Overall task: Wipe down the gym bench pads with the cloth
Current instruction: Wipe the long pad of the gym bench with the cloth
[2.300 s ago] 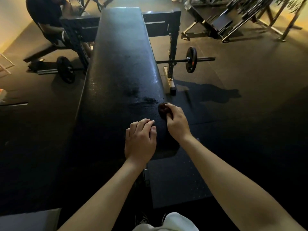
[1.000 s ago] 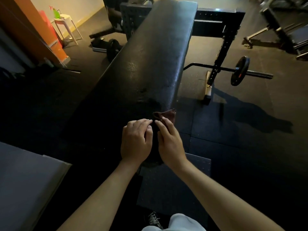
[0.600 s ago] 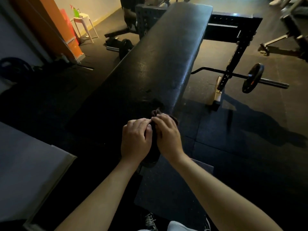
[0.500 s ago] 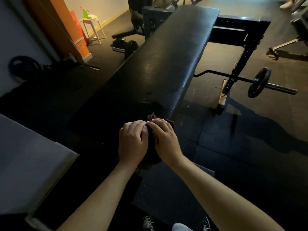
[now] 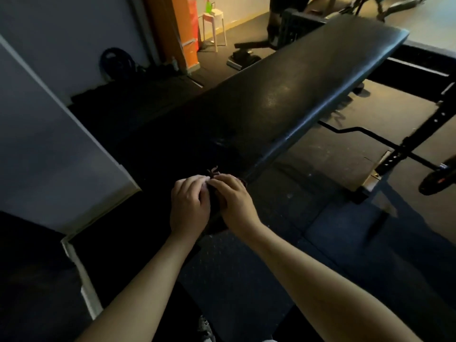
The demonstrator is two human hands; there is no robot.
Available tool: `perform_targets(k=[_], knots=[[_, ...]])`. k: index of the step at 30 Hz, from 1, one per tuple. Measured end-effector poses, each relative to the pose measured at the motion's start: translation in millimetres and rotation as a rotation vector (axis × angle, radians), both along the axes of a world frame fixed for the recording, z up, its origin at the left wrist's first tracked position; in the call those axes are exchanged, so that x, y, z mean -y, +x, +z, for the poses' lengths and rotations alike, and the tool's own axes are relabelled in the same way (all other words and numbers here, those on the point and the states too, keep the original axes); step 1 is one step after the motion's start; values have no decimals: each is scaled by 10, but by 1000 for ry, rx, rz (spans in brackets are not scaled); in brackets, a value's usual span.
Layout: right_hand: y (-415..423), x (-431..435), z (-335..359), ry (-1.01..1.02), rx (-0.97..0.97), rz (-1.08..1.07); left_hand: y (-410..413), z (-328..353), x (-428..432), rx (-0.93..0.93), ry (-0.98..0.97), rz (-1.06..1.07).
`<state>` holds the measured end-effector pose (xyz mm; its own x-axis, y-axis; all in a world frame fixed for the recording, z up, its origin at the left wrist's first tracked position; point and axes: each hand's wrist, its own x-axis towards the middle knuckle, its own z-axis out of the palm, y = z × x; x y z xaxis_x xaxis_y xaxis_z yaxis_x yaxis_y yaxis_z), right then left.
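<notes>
Fingers (image 5: 197, 180) of left hand (image 5: 190, 208) and right hand (image 5: 234, 206) are curled, pinching the bunched cloth (image 5: 213, 172) at the bench pad's (image 5: 283, 95) near end; the pad's length is laid ahead, rightward.

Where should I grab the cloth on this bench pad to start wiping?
Probably the bunched tuft of the cloth poking up on the far side, pinched from above by the right hand. The rest is hidden between it and the left hand on the bench pad.

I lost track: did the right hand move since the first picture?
Yes. The right hand slid left from the bench pad's right edge to meet the left hand.
</notes>
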<state>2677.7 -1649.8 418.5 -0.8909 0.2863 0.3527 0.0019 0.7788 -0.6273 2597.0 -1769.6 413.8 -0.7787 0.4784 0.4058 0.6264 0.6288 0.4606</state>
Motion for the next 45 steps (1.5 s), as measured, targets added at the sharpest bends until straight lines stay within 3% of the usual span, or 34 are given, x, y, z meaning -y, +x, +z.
perform_targets(k=[6, 14, 19, 24, 28, 32, 40, 43, 45], knots=[[-348, -660, 94, -68, 62, -288, -67, -45, -4, 0, -28, -3], [-109, -122, 77, -12, 35, -12, -171, 33, -67, 43, -57, -39], [-510, -498, 143, -5, 132, -321, -465, 129, -137, 27, -128, -133], [-403, -52, 132, 24, 108, -215, -773, 131, -146, 56, -118, -157], [-720, -332, 235, -51, 50, -261, -925, 166, -195, 50, -135, -221], [-1244, -555, 235, -4, 250, -370, -1019, 169, -226, 95, -85, -235], [-811, -64, 133, 66, 121, -132, -1045, 138, -151, 175, 10, -248], [-1032, -380, 162, 16, 114, -321, -1079, 157, -142, 166, 14, -284], [-1211, -499, 177, 26, 225, -444, -1131, 151, -165, 169, 23, -306]])
